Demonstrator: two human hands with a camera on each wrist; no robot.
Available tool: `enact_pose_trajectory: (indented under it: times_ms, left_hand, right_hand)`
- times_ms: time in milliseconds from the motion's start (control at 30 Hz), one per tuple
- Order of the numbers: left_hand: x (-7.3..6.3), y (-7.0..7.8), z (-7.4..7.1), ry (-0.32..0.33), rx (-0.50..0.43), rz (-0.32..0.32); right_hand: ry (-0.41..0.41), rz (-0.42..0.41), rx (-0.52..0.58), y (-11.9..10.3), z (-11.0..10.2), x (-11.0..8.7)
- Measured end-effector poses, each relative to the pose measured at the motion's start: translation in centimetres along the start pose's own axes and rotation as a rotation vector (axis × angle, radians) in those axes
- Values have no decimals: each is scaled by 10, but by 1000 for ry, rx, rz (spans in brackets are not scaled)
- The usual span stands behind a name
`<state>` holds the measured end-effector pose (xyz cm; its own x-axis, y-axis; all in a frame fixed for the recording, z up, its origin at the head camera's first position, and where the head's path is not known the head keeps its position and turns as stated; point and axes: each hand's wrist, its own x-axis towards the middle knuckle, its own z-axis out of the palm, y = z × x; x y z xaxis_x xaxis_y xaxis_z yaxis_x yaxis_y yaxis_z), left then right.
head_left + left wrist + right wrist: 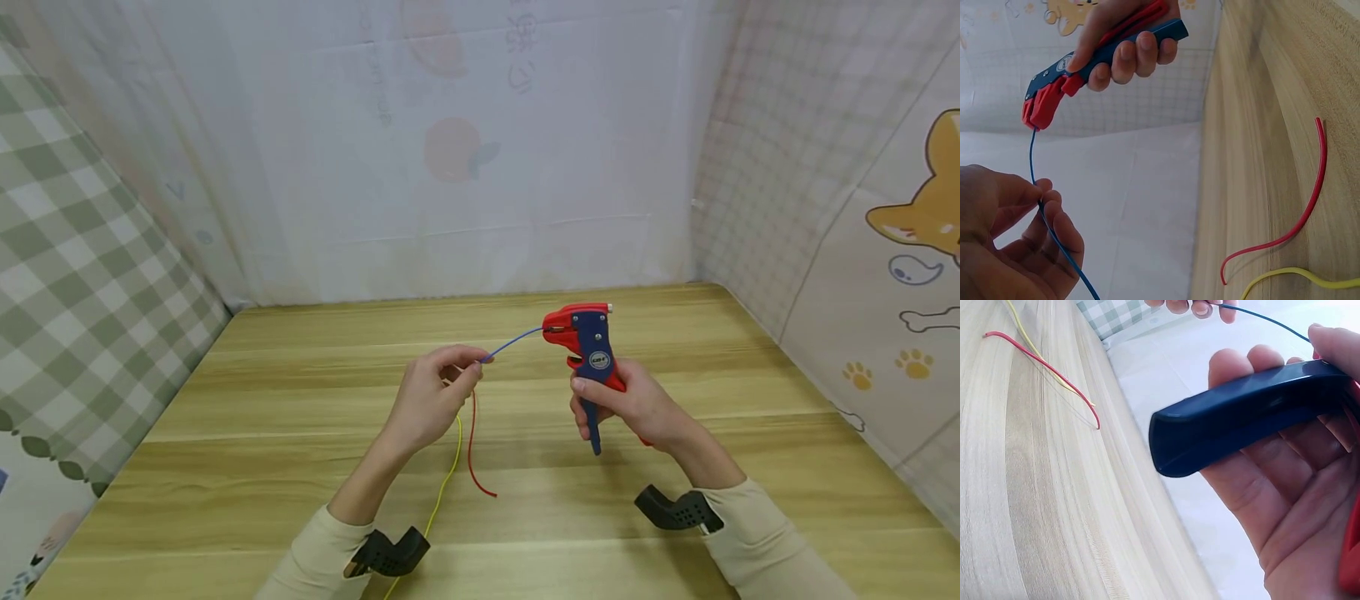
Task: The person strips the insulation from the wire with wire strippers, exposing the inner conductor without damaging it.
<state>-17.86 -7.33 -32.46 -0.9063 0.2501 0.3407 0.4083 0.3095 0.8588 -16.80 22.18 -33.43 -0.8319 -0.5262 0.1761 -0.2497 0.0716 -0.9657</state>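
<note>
Between thumb and forefinger my left hand (435, 396) pinches a blue wire (516, 340). One end of that wire sits in the jaws of a red and dark blue wire stripper (597, 337). My right hand (637, 404) grips the stripper by its handles, holding it above the table with its nose toward the left hand. In the left wrist view the blue wire (1063, 247) also trails down past the left fingers. Its tip inside the jaws is hidden. In the right wrist view the dark blue handle (1241, 415) crosses the palm, with the fingers around it.
A short red wire (471, 454) lies curved on the wooden table (247, 467), below the left hand. Beside it a yellow wire (442, 487) runs toward the near edge, passing the left wrist. Patterned cloth and sheeting (480, 208) surround the table at the back and sides.
</note>
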Motion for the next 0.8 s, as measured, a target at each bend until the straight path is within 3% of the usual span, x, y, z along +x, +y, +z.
enact_pose_trajectory:
  times_ms: [800]
  left_hand:
    - [-1,1,1,-13,-20,-17]
  right_hand:
    - [-22,-17,33,4,0,1]
